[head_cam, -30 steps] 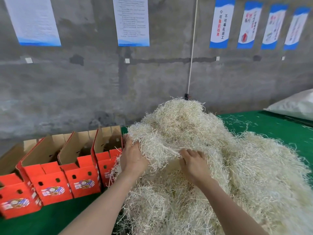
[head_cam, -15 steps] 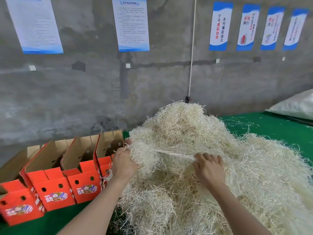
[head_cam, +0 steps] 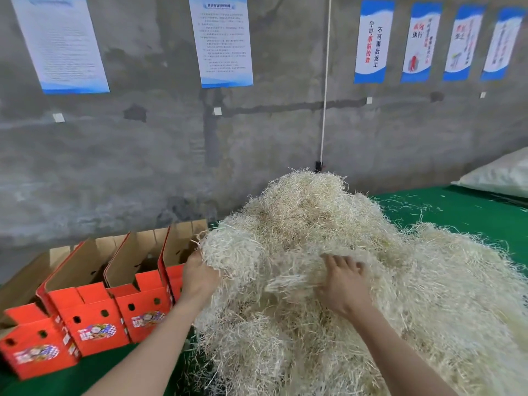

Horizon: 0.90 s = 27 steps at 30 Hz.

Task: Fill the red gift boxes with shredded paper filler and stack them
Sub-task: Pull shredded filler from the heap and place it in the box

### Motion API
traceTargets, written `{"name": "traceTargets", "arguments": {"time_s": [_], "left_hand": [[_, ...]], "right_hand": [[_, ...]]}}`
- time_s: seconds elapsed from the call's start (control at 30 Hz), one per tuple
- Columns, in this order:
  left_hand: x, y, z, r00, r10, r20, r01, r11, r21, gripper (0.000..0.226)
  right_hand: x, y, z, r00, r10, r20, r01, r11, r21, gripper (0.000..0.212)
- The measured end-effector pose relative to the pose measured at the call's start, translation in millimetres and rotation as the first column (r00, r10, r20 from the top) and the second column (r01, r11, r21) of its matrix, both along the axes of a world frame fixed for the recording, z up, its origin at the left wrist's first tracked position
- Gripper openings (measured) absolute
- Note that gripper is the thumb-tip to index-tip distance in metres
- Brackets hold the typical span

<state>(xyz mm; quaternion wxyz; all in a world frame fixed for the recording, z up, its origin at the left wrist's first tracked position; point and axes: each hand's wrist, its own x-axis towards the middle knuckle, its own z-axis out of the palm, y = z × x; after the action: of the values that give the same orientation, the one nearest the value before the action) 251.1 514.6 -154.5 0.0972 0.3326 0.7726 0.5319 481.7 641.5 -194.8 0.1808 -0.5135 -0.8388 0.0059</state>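
On the green cloth-covered table (head_cam: 471, 212) I've got a big heap of pale, straw-coloured shredded paper filler (head_cam: 357, 244) filling most of the middle and right. A row of red cardboard gift boxes (head_cam: 94, 324) is lined up just left of it, lids flipped up and brown insides showing. Can't spot any filler in them from this angle, so I'd say we're at the very first step: grabbing a handful.

Left hand (head_cam: 198, 278) is at the heap's left edge, right beside the nearest box. Its fingers are curled into a clump and mostly buried in it, so I can't see the tips. Right hand (head_cam: 345, 287) lies on top of the heap further in, fingers (head_cam: 340, 262) fairly straight and a bit spread, pressing on the strands rather than pinching anything. It's blurry though, so pinch of salt.

Next move as I see it: tear the left clump free while the right hand pins the rest down, then swing it over the nearest open box and push it in. This stuff tangles, so I expect stringy trails dragging across the table. Stacking is a long way off. A white sack (head_cam: 500, 175) sits at the far right, not involved.
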Motion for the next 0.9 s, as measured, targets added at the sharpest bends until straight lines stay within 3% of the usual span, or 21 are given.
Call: {"name": "traceTargets", "arguments": {"time_s": [0.07,0.1,0.13,0.2,0.23,0.27,0.3,0.33,0.4,0.43,0.5,0.67,0.77,0.83,0.9], "left_hand": [[4.1,-0.7,2.6,0.998,-0.057,-0.037,0.057,0.998,0.002,0.021],[1.5,-1.7,4.9,0.991,-0.074,-0.110,0.062,0.993,-0.104,0.015],[-0.5,-4.5,9.3,0.990,-0.075,-0.118,0.053,0.982,-0.183,0.010],[2.6,-9.5,16.1,0.990,-0.047,-0.130,0.006,0.954,-0.300,0.026],[10.3,-13.1,20.8,0.995,-0.075,-0.070,0.056,0.968,-0.246,0.025],[18.5,-18.5,27.7,0.991,-0.094,0.096,0.100,0.993,-0.059,0.017],[25.6,-22.8,35.4,0.948,-0.130,0.290,0.088,0.984,0.155,0.014],[29.8,-25.1,43.8,0.847,-0.216,0.486,0.040,0.937,0.346,0.019],[31.9,-30.2,61.4,0.633,-0.405,0.659,-0.037,0.835,0.549,0.028],[28.8,-32.1,69.2,0.586,-0.435,0.684,-0.069,0.814,0.576,0.033],[21.2,-41.6,81.7,0.565,-0.460,0.684,-0.118,0.776,0.620,0.044],[-6.0,-75.2,87.2,0.545,-0.488,0.682,-0.156,0.740,0.654,0.031],[-19.2,-98.7,80.4,0.605,-0.446,0.660,-0.089,0.785,0.612,0.035],[-23.2,-116.3,75.7,0.632,-0.390,0.669,-0.072,0.831,0.552,0.031],[-24.2,-136.9,73.0,0.644,-0.319,0.696,-0.069,0.881,0.468,0.027]], "right_hand": [[-12.4,-9.0,21.1,0.997,0.061,-0.049,-0.056,0.994,0.096,0.073],[-17.3,-12.5,28.5,0.990,0.124,-0.062,-0.117,0.988,0.097,0.080],[-23.3,-17.7,35.0,0.973,0.212,-0.090,-0.208,0.977,0.052,0.092],[-45.0,-31.0,44.9,0.901,0.374,-0.220,-0.407,0.903,-0.133,0.121],[-58.2,-38.8,49.3,0.843,0.403,-0.356,-0.494,0.843,-0.213,0.129],[-69.8,-46.0,51.8,0.785,0.367,-0.499,-0.539,0.801,-0.260,0.128],[-78.8,-51.8,49.3,0.751,0.298,-0.589,-0.536,0.796,-0.282,0.117],[-86.2,-59.5,44.6,0.757,0.266,-0.597,-0.505,0.818,-0.276,0.096],[-96.3,-72.8,22.3,0.890,0.358,-0.283,-0.409,0.900,-0.148,0.047],[-99.0,-76.6,4.8,0.914,0.396,-0.089,-0.403,0.910,-0.098,0.039],[-95.9,-73.9,-25.6,0.914,0.372,0.160,-0.353,0.926,-0.136,0.048],[-73.3,-57.6,-49.0,0.921,0.278,0.271,-0.183,0.926,-0.329,0.052],[-79.5,-67.9,-23.5,0.952,0.287,0.105,-0.239,0.914,-0.327,0.050],[-92.2,-83.3,13.0,0.956,0.286,-0.059,-0.292,0.944,-0.153,0.047],[-103.6,-104.5,50.8,0.874,0.336,-0.352,-0.339,0.939,0.055,0.036]]}}
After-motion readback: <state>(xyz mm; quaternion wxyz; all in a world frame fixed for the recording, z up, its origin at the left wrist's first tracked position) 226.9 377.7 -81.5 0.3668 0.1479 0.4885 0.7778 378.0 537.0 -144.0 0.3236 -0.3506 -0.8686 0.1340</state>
